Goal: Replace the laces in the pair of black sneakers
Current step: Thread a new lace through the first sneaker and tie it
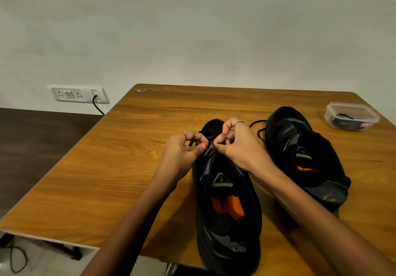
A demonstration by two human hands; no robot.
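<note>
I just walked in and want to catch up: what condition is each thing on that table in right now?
Near sneaker: upright, toe away, being worked at its front eyelets.
Far sneaker: on the table, a loose black lace trailing from it.
Plastic box: lid on, something dark inside.
Left hand: fingers curled, pinching at the near sneaker's front.
Right hand: fingers curled, pinching there too.
</note>
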